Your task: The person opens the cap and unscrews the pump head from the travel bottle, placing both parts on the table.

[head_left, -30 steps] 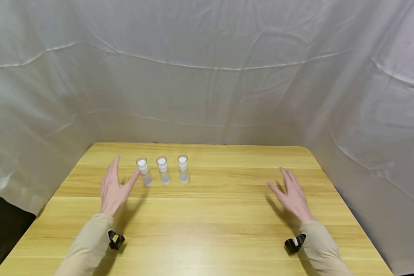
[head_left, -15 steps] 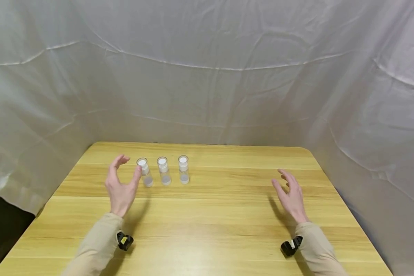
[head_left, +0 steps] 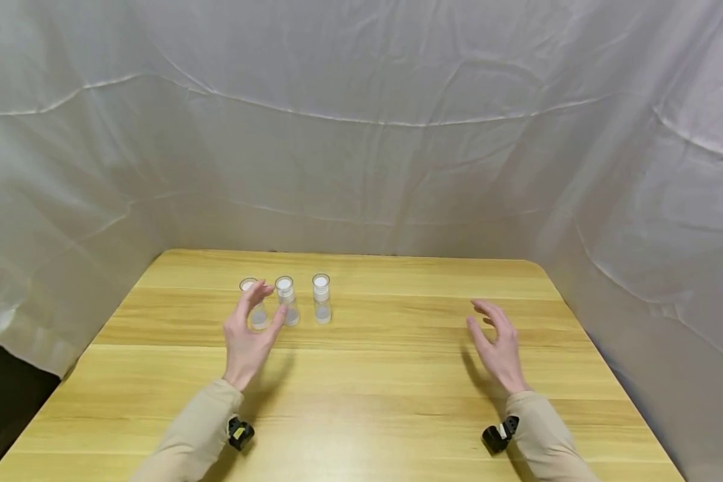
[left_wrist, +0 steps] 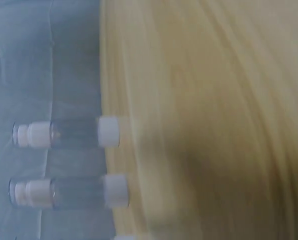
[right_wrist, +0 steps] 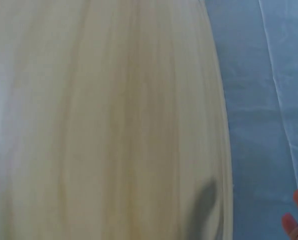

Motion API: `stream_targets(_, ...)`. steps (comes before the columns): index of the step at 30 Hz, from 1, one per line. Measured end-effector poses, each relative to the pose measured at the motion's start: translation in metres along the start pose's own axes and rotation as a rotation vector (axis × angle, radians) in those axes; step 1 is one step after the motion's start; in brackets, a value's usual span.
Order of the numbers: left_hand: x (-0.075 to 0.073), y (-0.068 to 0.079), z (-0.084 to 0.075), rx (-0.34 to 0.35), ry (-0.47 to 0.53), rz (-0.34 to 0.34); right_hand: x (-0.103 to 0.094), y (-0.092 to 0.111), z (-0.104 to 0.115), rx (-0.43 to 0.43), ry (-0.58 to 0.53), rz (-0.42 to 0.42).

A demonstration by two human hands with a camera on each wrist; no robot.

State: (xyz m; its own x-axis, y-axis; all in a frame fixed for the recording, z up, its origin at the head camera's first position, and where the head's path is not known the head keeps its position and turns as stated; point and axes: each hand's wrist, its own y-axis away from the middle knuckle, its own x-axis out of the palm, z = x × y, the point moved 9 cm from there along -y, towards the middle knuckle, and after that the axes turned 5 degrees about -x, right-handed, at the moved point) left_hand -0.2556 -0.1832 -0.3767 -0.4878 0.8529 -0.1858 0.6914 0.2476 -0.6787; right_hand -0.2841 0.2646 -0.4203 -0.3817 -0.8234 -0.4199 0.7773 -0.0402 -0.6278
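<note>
Three small clear bottles with white pump tops under clear caps stand upright in a row at the table's left back. My left hand [head_left: 247,341], fingers curved and thumb spread apart, is in front of the left bottle [head_left: 259,317] and partly hides it. Its thumb overlaps the middle bottle [head_left: 286,292] in the head view; nothing is between thumb and fingers. The right bottle [head_left: 321,294] stands unobstructed. In the left wrist view, two bottles [left_wrist: 69,192] lie sideways across the picture, slightly blurred. Over the table's right side, my right hand [head_left: 499,348] hovers loosely curved, holding nothing.
The wooden table [head_left: 385,375] has rounded back corners. Grey-white cloth [head_left: 361,167] hangs behind it and along both sides. Each sleeve carries a black wrist camera [head_left: 241,434] on its inner side.
My left hand has moved right, from beside the left bottle to in front of it and the middle one, its fingers curving more. My right hand has shifted slightly left. The bottles stay put.
</note>
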Motion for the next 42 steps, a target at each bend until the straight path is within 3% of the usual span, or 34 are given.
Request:
stream_targets(13,0.054,0.022,0.017,-0.242,0.053,0.255,0.019,0.0,0.014,-0.102,-0.029,-0.004)
stream_targets(19,0.071,0.032,0.031,-0.379,0.049,0.367,0.026,0.001,0.019,-0.143,-0.043,0.006)
stream_targets(31,0.102,0.047,0.054,-0.615,0.082,0.551,0.038,0.001,0.027,-0.139,-0.077,0.017)
stream_targets(38,0.113,0.045,0.064,-0.648,0.066,0.537,0.043,-0.001,0.033,-0.141,-0.085,-0.005)
stream_targets(42,0.117,0.044,0.074,-0.673,0.038,0.525,0.042,-0.004,0.055,-0.141,-0.093,0.001)
